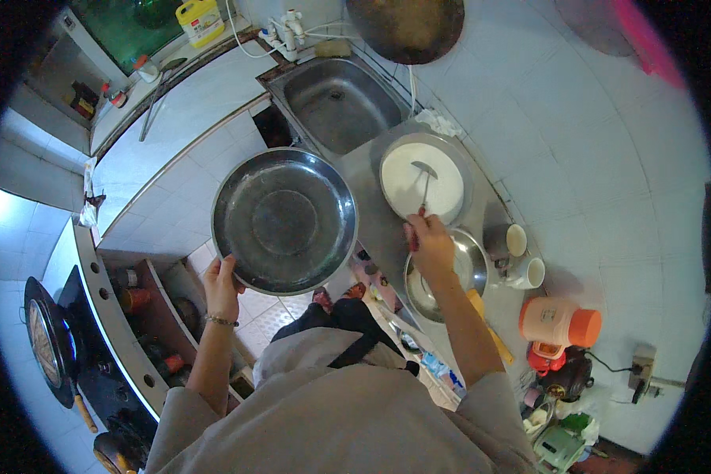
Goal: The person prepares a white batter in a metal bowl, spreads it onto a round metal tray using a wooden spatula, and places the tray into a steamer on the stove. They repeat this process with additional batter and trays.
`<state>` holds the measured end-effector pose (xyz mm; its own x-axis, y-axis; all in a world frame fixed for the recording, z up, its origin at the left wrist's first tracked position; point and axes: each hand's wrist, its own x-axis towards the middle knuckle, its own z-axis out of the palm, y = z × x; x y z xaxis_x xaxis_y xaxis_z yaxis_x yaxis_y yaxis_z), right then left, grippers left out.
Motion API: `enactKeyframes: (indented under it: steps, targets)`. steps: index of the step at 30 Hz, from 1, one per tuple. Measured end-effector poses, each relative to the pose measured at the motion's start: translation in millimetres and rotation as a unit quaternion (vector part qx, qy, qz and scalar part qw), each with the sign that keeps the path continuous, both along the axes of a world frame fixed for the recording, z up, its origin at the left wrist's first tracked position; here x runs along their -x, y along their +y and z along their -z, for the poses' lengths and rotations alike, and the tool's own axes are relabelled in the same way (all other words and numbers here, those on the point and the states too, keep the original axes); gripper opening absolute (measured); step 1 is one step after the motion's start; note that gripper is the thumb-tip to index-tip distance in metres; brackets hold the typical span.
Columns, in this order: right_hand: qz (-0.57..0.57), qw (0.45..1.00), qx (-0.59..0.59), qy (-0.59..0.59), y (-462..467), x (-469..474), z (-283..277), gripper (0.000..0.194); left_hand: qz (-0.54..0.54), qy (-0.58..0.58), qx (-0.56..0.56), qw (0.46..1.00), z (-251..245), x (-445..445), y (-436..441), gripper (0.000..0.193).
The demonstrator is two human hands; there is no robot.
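Observation:
My left hand (221, 287) grips the rim of a wide, round, shallow metal pan (284, 222), held over the floor with its inside facing up; a thin wet-looking sheen covers it. The fingers of my right hand (431, 242) are closed on the red handle of a metal ladle (426, 172), whose head rests at the surface of a white liquid (398, 178) in a metal basin (463, 157). Below my right forearm, a shiny metal bowl (477, 260) sits on the counter, partly hidden by the arm.
A steel sink (343, 98) adjoins the counter, with a wok (406, 26) hanging above it. Two mugs (533, 272) and an orange-lidded jug (551, 320) stand by the wall at right. A covered wok (44, 343) sits on the stove at far left.

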<state>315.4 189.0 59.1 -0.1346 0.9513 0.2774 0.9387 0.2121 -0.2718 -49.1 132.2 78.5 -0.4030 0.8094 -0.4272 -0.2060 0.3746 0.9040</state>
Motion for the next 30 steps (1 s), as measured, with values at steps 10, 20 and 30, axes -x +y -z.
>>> enactKeyframes:
  steps: [10, 20, 30]
  targets:
    - [0.148, 0.966, 0.036, 0.207, -8.1, -49.8, -45.4, 0.017, -0.018, 0.029, -0.006, 0.999, 5.7, -6.8, 64.4, 0.019]
    - [0.377, 0.64, -0.004, 0.669, 1.0, 9.7, -22.0, 0.028, 0.159, -0.016, -0.021, 0.987, 4.5, -2.8, 225.9, 0.017]
    - [0.39, 0.76, -0.164, 0.493, 12.5, 77.2, -46.1, 0.02, 0.287, -0.041, -0.023, 0.957, 7.6, -11.8, 322.9, 0.016]
